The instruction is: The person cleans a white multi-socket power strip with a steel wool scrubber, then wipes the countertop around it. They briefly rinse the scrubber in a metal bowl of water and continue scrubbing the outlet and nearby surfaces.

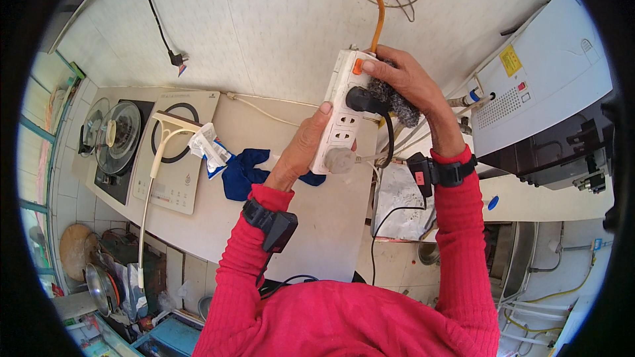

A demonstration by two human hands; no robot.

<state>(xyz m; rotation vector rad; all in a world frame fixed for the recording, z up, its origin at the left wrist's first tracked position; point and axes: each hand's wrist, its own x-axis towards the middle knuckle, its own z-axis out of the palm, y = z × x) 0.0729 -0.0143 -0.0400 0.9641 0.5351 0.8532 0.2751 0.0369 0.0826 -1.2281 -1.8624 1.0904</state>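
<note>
A white power strip (333, 124) is held up in front of the wall. My left hand (303, 146) grips its lower left edge, the thumb lying along the side. My right hand (404, 77) holds its upper end, thumb beside the orange switch (357, 66), with a grey fuzzy scrubber (397, 99) under the palm against the strip. A black plug (364, 100) and a whitish plug (341, 159) sit in its sockets. An orange cable (378, 5) runs up from its top. Behind my left hand, a dark blue cloth (243, 173) lies on the counter.
A squeegee (163, 141) with a long pale handle rests over an induction cooktop (173, 178), beside a white and blue packet (211, 148). Glass lids (119, 136) stand further left. A black plug (176, 58) hangs on the wall; a white appliance (540, 79) is at right.
</note>
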